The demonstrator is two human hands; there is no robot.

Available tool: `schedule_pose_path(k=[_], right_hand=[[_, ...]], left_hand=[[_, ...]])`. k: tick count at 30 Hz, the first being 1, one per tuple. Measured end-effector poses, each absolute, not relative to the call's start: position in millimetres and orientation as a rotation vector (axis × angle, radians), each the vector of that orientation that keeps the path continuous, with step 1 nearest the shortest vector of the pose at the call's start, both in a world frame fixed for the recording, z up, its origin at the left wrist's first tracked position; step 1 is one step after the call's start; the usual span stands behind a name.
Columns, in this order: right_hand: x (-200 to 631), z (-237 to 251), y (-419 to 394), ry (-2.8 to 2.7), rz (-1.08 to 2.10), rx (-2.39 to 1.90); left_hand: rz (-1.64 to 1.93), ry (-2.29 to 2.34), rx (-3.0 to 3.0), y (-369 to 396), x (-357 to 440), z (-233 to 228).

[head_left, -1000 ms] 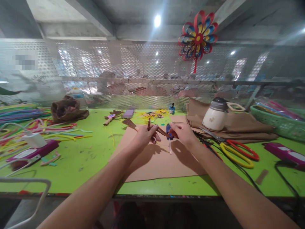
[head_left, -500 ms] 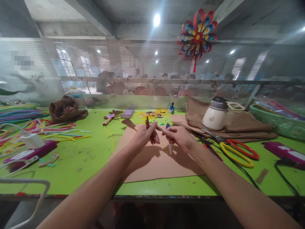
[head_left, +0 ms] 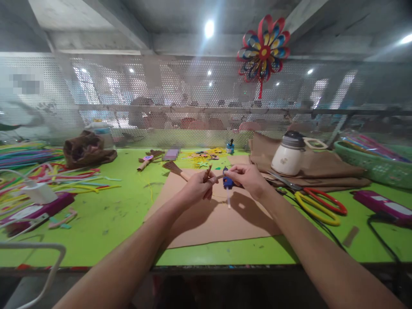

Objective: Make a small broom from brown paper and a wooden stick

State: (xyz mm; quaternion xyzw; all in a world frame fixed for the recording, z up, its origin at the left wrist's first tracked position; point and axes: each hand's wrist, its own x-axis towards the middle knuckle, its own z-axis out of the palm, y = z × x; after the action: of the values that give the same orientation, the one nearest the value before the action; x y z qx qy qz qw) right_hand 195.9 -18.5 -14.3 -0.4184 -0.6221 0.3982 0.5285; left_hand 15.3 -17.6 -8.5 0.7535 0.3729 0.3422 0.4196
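Note:
My left hand [head_left: 198,188] is closed on a small brown paper piece [head_left: 209,170] whose tip rises above the fingers. A narrow brown strip [head_left: 219,177] spans the gap between both hands. Its far end is pinched by my right hand [head_left: 247,178], thumb against fingers. Right below that pinch lies a blue glue gun [head_left: 228,182] with a clear glue stick [head_left: 228,201] poking out toward me. Beyond my left hand, a brown fringed paper piece [head_left: 173,167] rests on the brown paper sheet [head_left: 209,227]. My fingers partly hide the held piece.
Large scissors [head_left: 317,207] and a black cord lie to the right, before folded brown paper [head_left: 341,168] bearing a white bottle [head_left: 286,155]. A green basket [head_left: 370,165] stands far right. Colourful pipe cleaners [head_left: 77,178] and a purple power strip [head_left: 54,206] lie left. Yellow scraps [head_left: 209,153] lie behind.
My right hand has risen slightly and now stretches the strip sideways from the left hand. The left fingers have turned and curled around their piece. More of the glue gun shows.

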Motion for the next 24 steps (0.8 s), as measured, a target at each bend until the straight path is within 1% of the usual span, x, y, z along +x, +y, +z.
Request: schedule_pose_path(k=[4, 10, 16, 19, 22, 24], right_hand=[[197.5, -12.6, -19.8, -1.425, 1.045, -0.882], [189.5, -18.6, -21.2, -1.411, 1.227, -0.770], [180.5, -18.7, -22.3, -1.375, 1.081, -0.738], [196.3, -9.5, -19.2, -1.249, 1.019, -0.702], [216.8, -0.5, -13.6, -1.060, 0.873, -0.681], [222.7, 1.4, -11.0, -0.976, 0.868, -0.699]], left_hand=[[0.761, 0.905, 1.919, -18.1, 18.2, -13.9], [0.933, 0.990, 2.065, -17.7, 19.8, -17.8], [1.054, 1.005, 2.295, -23.3, 18.7, -18.2], [1.026, 1.057, 2.386, -25.4, 18.9, -16.5], [1.007, 1.136, 2.401, -25.5, 18.7, -17.3], [1.036, 1.195, 2.391, -24.2, 18.4, -20.1]])
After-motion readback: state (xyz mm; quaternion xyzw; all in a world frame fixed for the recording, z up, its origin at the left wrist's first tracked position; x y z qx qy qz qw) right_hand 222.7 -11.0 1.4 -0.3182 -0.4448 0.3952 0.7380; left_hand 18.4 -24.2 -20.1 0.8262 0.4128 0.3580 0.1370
